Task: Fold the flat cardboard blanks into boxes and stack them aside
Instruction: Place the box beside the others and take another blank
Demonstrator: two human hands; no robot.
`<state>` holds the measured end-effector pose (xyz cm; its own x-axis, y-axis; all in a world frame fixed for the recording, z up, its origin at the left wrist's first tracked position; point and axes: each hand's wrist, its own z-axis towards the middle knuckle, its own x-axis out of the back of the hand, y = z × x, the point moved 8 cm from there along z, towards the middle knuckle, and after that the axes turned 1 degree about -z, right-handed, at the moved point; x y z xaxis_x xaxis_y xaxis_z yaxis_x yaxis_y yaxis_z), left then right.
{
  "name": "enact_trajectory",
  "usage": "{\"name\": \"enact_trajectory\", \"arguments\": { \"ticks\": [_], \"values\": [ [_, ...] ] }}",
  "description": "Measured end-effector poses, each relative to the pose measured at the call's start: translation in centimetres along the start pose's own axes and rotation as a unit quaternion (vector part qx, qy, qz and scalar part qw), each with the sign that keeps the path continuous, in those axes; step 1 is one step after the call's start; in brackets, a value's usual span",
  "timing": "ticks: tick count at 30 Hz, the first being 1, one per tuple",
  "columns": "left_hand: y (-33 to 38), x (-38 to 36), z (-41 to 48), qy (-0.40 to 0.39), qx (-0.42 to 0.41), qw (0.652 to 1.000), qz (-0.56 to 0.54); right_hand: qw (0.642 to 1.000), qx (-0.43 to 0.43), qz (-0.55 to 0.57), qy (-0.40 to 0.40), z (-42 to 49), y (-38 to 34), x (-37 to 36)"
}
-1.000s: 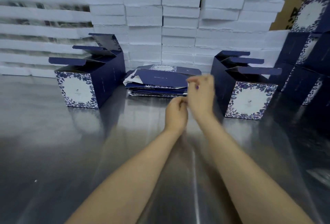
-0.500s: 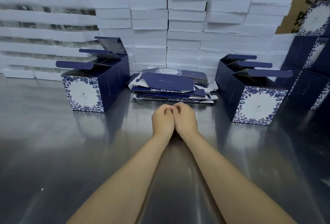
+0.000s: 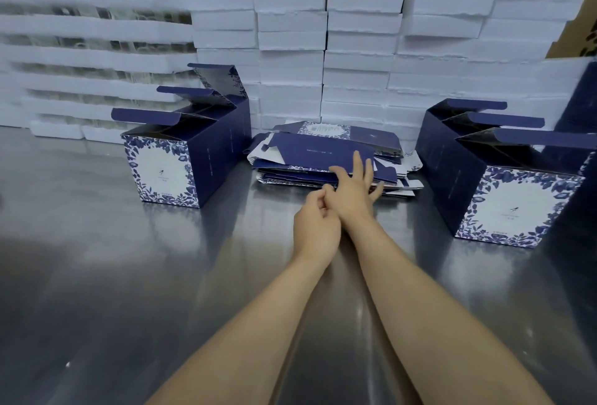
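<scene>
R hand (image 3: 353, 191) splayed, empty, at the untidy pile of blanks (image 3: 310, 152); L hand (image 3: 318, 227) curled, empty. Risk: one-handed pull drags extra blanks, skewing the pile.

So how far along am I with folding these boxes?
Done: a left row of boxes and a right row of boxes stand folded, tops open. In hand: no blank gripped; your right hand spreads over the pile of flat blanks, left hand curled beside it. Left: that whole pile.
</scene>
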<state>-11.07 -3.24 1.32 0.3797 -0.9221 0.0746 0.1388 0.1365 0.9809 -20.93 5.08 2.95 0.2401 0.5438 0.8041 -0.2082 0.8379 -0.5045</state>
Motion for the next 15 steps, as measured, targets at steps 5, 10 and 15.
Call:
{"name": "enact_trajectory", "arguments": {
  "ticks": [5,10,15],
  "values": [
    [-0.2,-0.2,0.6,0.001,0.003,1.000,0.005,0.999,0.034,-0.010,0.032,1.1,-0.3,0.1],
    [-0.1,-0.4,1.0,0.003,-0.002,1.000,0.003,0.996,0.040,0.043,0.066,1.4,-0.1,0.4],
    [-0.5,-0.4,1.0,0.000,0.005,1.000,0.018,0.999,0.042,0.002,0.015,1.6,-0.1,-0.6]
  ]
}}
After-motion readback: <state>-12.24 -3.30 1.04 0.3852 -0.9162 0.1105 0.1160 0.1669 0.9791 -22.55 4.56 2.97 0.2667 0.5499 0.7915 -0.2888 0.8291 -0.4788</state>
